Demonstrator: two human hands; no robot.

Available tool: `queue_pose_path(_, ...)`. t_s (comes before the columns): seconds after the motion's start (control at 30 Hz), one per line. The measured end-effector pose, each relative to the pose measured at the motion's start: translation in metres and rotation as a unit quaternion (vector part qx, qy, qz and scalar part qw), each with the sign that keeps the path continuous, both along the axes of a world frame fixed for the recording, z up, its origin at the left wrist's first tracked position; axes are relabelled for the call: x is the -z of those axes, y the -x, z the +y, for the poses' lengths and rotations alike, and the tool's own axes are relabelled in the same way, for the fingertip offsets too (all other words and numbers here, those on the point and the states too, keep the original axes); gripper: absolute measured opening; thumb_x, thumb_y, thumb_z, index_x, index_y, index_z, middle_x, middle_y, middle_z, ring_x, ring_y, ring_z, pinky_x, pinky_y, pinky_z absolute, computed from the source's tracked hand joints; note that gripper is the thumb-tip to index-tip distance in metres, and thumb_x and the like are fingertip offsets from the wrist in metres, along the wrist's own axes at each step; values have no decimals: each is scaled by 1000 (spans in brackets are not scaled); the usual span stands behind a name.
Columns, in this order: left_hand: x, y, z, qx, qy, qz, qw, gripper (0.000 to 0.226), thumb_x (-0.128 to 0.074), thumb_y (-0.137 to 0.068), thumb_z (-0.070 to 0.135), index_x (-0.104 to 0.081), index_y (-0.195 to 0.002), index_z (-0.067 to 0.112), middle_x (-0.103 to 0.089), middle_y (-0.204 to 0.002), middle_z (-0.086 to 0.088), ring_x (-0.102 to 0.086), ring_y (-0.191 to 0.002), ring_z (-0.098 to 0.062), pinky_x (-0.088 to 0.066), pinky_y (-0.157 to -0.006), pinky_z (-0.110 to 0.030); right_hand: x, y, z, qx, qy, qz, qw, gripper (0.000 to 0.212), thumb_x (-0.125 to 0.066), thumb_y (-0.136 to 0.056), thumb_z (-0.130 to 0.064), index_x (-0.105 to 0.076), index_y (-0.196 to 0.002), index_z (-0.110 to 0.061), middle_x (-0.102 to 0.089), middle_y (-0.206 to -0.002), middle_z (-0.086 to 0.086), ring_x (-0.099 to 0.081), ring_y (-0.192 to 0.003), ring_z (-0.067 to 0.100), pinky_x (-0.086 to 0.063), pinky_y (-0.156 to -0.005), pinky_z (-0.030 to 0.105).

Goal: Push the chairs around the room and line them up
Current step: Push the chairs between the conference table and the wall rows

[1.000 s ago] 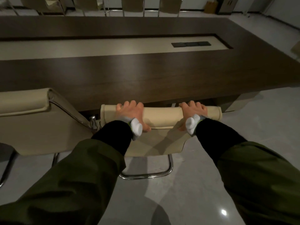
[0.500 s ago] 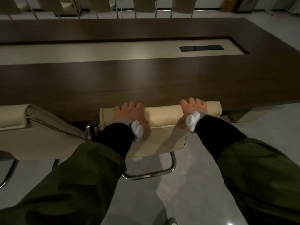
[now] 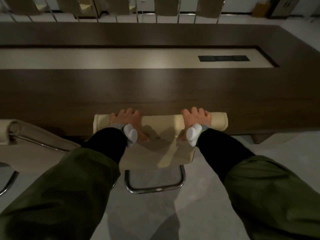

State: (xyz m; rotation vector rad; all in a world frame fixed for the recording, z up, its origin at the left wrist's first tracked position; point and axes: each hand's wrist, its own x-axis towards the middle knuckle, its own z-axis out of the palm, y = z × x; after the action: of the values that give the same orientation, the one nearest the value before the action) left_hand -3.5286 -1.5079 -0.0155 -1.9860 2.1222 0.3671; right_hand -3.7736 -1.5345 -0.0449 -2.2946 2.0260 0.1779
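Clearly the job is partway through, as I judge it: the beige chair (image 3: 161,135) that both hands grip sits tucked against the near edge of the long dark conference table (image 3: 155,87), its rolled top rail overlapping the table's rim in this view and its chrome sled base (image 3: 155,187) on the pale floor (image 3: 173,213). The left hand (image 3: 129,122) curls over the top rail toward its left end, and the right hand (image 3: 196,119) curls over it toward the right end, thumbs on the near side; the two hands are well apart. Just to the left stands a neighbouring beige chair (image 3: 34,144), its back roughly level with the held one, so these two look lined up. Across the table a row of chairs (image 3: 166,6) stands along the far side; whether that row is even I cannot tell. Any chairs outside the view would be what is left.

Compared with a second ago, the chair has gone further in: its top rail then stood clear of the table edge, with floor and a table support showing to its right, and now it meets the edge. The hands keep the same grip.
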Motion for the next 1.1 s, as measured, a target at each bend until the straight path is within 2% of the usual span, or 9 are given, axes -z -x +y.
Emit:
queue_pose_path(0.07, 2, -13, -5, 3, -3, -8, 1000, 94, -75, -61, 76, -43, -135, 29, -46, -130, -3, -42, -126, -34, -29, -110, -60, 3, -15, 1, 7, 7, -1, 1000, 65, -77, -64, -38, -41, -118, -31, -46, -121, 3, -41, -119, 31, -26, -104, 45)
queue_pose_path(0.2, 3, -34, -11, 12, -5, -9, 1000, 100, -74, -59, 77, -40, -140, 32, -46, -132, -1, -43, -126, -32, -29, -110, -57, 1, -31, 3, 5, 12, -17, 1000, 47, -66, -83, -34, -43, -123, -26, -45, -128, 7, -40, -123, 32, -26, -105, 45)
queue_pose_path(0.43, 5, -35, -6, 15, 6, -26, 1000, 91, -75, -57, 79, -45, -129, 30, -48, -127, -1, -44, -123, -32, -31, -108, -55, 3, -36, 10, 19, 27, -7, 999, 43, -67, -83, -33, -45, -119, -26, -47, -123, 8, -42, -120, 33, -26, -104, 45)
queue_pose_path(0.7, 7, -38, -5, 18, 6, 2, 1000, 90, -76, -55, 77, -47, -127, 30, -47, -124, 0, -43, -123, -31, -30, -108, -57, -2, -33, 12, 17, -10, -5, 1000, 52, -70, -78, -35, -43, -121, -25, -45, -122, 8, -41, -120, 34, -27, -104, 45)
queue_pose_path(0.8, 5, -37, 3, 26, 13, 11, 1000, 88, -76, -59, 75, -47, -128, 29, -46, -127, -2, -42, -125, -32, -30, -108, -57, 0, -32, 18, 11, 12, -3, 1000, 57, -72, -73, -37, -44, -122, -25, -47, -120, 7, -43, -118, 33, -28, -106, 45)
queue_pose_path(0.9, 0, -36, 11, 22, 15, 9, 1000, 84, -76, -61, 74, -47, -125, 27, -47, -125, -2, -42, -125, -31, -29, -108, -55, 2, -29, 24, -1, 23, -3, 1000, 53, -68, -81, -36, -45, -127, -24, -47, -123, 7, -44, -121, 33, -27, -108, 44)
queue_pose_path(1.03, -2, -35, 12, 15, -4, 12, 1000, 86, -77, -62, 72, -45, -128, 27, -42, -115, -1, -42, -122, -30, -26, -108, -55, -2, -25, 31, -5, 12, -18, 1000, 69, -72, -75, -45, -42, -134, -26, -47, -126, 6, -43, -122, 32, -26, -107, 43)
queue_pose_path(1.1, -2, -36, 12, 18, -6, 15, 1000, 86, -76, -63, 71, -43, -130, 26, -41, -115, -2, -42, -121, -30, -26, -108, -53, 0, -25, 39, -1, 47, -19, 999, 69, -68, -77, -47, -42, -138, -28, -48, -131, 4, -43, -123, 29, -28, -103, 40)
